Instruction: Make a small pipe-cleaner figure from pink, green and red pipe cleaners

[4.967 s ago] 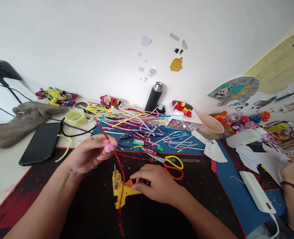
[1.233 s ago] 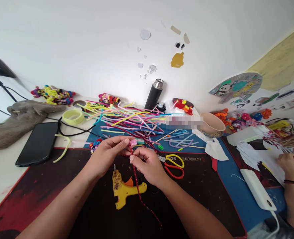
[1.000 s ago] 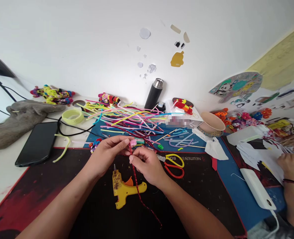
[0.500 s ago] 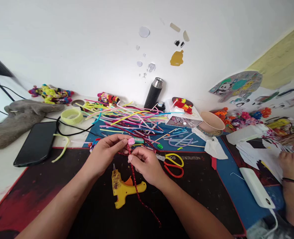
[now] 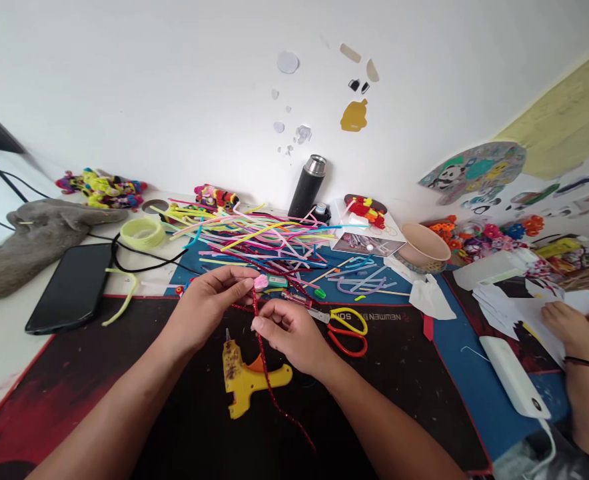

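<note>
My left hand (image 5: 213, 308) is closed, pinching a small fuzzy pink piece (image 5: 260, 283) together with the upper part of a red tinsel pipe cleaner (image 5: 273, 395). Just to the right, my right hand (image 5: 292, 335) is curled, its thumb and forefinger at the same pipe cleaner below the pink piece. The red strand's free end hangs down toward me, passing in front of the handle of a yellow glue gun (image 5: 239, 383) on the black mat. Scissors (image 5: 347, 330) with yellow and red handles lie right of my right hand.
Behind my hands spreads a heap of coloured pipe cleaners (image 5: 269, 233). A black flask (image 5: 306, 190), an open box (image 5: 364, 241) and a beige bowl (image 5: 424, 245) stand along the wall. A phone (image 5: 69, 287) lies left. Another person's hand (image 5: 572, 327) is at far right.
Five seconds ago my right hand was at the glue gun's handle; now it is at the pipe cleaner. My left hand has moved right with the pink piece. Lately both hands have barely shifted.
</note>
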Tool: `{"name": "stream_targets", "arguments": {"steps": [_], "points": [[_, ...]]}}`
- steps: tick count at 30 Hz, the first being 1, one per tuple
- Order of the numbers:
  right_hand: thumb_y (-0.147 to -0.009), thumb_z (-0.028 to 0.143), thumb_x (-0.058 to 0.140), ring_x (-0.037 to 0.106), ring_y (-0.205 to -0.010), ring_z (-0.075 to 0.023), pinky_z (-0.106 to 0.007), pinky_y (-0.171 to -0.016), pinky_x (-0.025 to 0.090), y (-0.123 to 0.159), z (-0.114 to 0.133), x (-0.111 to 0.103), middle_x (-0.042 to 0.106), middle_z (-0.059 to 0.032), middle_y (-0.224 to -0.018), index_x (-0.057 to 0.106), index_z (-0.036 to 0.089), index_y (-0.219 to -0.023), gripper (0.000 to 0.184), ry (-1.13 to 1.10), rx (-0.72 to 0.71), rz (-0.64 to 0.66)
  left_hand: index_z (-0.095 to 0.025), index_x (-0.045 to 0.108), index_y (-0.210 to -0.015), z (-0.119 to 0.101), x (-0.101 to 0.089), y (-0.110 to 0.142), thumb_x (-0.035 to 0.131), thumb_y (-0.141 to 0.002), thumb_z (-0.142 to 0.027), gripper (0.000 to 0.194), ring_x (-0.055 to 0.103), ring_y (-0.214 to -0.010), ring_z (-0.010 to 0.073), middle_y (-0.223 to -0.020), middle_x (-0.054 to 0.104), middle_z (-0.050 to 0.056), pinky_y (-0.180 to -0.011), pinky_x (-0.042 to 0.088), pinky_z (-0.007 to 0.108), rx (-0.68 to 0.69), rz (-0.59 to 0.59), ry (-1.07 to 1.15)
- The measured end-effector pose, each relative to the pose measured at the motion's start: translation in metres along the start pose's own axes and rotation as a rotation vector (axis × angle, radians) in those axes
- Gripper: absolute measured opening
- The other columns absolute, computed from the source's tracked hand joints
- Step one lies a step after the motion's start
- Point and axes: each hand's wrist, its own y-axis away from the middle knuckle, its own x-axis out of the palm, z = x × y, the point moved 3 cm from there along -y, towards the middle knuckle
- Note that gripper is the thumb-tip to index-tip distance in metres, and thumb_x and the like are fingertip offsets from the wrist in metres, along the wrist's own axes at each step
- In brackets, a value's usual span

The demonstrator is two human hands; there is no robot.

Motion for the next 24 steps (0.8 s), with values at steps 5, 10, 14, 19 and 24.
{"name": "stream_targets", "arguments": {"steps": [5, 10, 14, 19, 24], "points": [[-0.091, 0.042, 0.077, 0.046, -0.065, -0.0118, -0.027, -0.061, 0.035, 0.002, 0.000, 0.001, 0.057, 0.0034, -0.073, 0.066, 0.019, -0.083, 0.026, 0.110, -0.006, 0.040, -0.023, 0.085, -0.100, 0.000, -0.003, -0.001, 0.092, -0.081, -0.048, 0.032, 0.069, -0.085, 0.0206, -0.098, 0.080, 0.005, -0.079, 0.057, 0.030, 0.018, -0.021, -0.027], [-0.094, 0.043, 0.071, 0.052, -0.067, -0.0138, -0.028, -0.063, 0.039, 0.000, 0.000, -0.002, 0.062, 0.0012, -0.075, 0.066, 0.020, -0.083, 0.027, 0.130, -0.003, -0.008, -0.023, 0.084, -0.098, -0.003, -0.009, 0.000, 0.090, -0.083, -0.047, 0.029, 0.068, -0.081, 0.0188, -0.096, 0.079, 0.004, -0.077, 0.056, 0.029, 0.030, -0.038, -0.034], [-0.094, 0.045, 0.071, 0.051, -0.066, -0.0138, -0.027, -0.062, 0.039, -0.001, 0.000, -0.005, 0.062, 0.0014, -0.074, 0.066, 0.020, -0.083, 0.028, 0.172, 0.009, -0.028, -0.022, 0.082, -0.100, -0.005, -0.012, 0.000, 0.089, -0.085, -0.047, 0.030, 0.067, -0.079, 0.0183, -0.093, 0.077, 0.004, -0.075, 0.056, 0.029, 0.030, -0.009, -0.037], [-0.095, 0.044, 0.071, 0.052, -0.065, -0.0139, -0.027, -0.060, 0.038, -0.003, -0.003, -0.009, 0.063, 0.0014, -0.074, 0.067, 0.020, -0.084, 0.026, 0.258, -0.001, -0.049, -0.023, 0.076, -0.104, -0.013, -0.011, 0.002, 0.087, -0.088, -0.048, 0.031, 0.064, -0.075, 0.0170, -0.084, 0.072, 0.001, -0.069, 0.051, 0.027, 0.048, 0.070, -0.059], [-0.095, 0.040, 0.073, 0.052, -0.065, -0.0132, -0.027, -0.061, 0.037, -0.006, -0.008, -0.014, 0.063, 0.0026, -0.073, 0.069, 0.020, -0.084, 0.022, 0.374, -0.030, -0.072, -0.023, 0.070, -0.112, -0.017, -0.006, 0.009, 0.081, -0.093, -0.048, 0.033, 0.062, -0.075, 0.0178, -0.083, 0.069, 0.001, -0.069, 0.050, 0.029, 0.063, 0.202, -0.100]]}}
